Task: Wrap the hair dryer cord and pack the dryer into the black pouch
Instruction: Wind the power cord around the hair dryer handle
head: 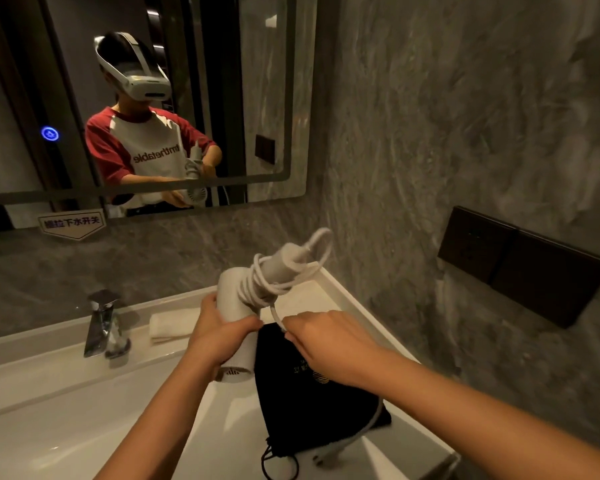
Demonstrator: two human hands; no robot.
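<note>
- Your left grip (219, 332) clamps the white hair dryer (238, 306) barrel, cord (257, 284) coiled round its handle.
- Your right grip (321, 344) pinches the loose cord.
- Black pouch (312, 403) lies flat on the tabletop (329, 296) under both grips, nothing visible inside.

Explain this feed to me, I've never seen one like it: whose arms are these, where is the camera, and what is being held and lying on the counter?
There is no machine here. One camera sits on a person's head and looks down at their own two bare hands; the mirror shows the headset. The left hand grips the white hair dryer by its barrel. The cord is already looped several times around the handle. The right hand pinches the loose stretch of cord, which runs under the forearm toward the plug end near the counter's front edge. On the white counter lie the black pouch, flat, and a folded towel beside the faucet.
</note>
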